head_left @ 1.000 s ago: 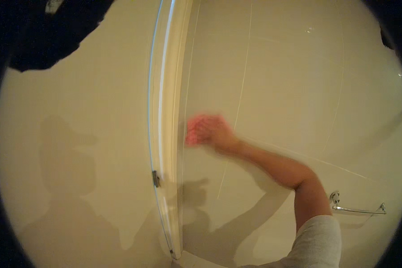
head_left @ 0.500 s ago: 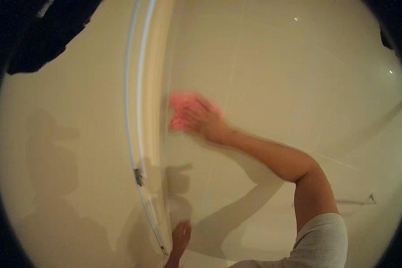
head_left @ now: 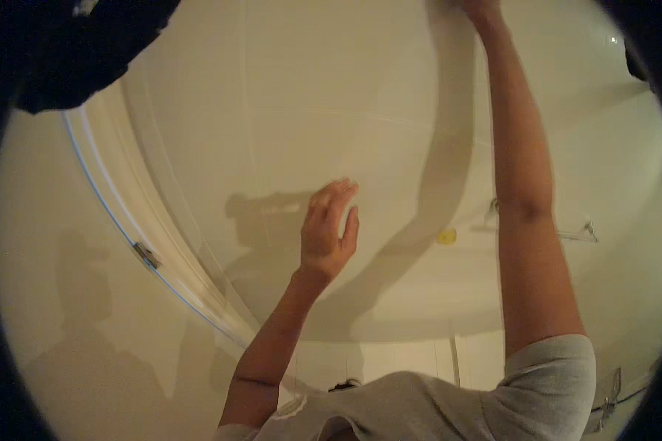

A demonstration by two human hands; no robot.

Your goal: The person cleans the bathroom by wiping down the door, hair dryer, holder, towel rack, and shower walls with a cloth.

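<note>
My left hand (head_left: 329, 229) is raised in front of the pale tiled wall (head_left: 309, 140). Its fingers are extended, with the thumb apart, and it holds nothing; whether the fingertips touch the tiles I cannot tell. My right arm stretches up to the top edge of the picture, where only part of my right hand (head_left: 482, 10) shows. Its fingers are cut off by the edge, so anything in them is hidden. The pink cloth does not show in the current view.
Curving down the left side is a pale frame with a blue-edged strip (head_left: 99, 180) and a small metal fitting (head_left: 147, 255). A metal bar (head_left: 570, 236) is fixed on the right, partly behind my right arm. A small yellow object (head_left: 446, 236) sits near it.
My right hand has moved from beside the frame, where it pressed a pink cloth to the wall, up to the top edge. My left hand has risen, and the view has shifted right.
</note>
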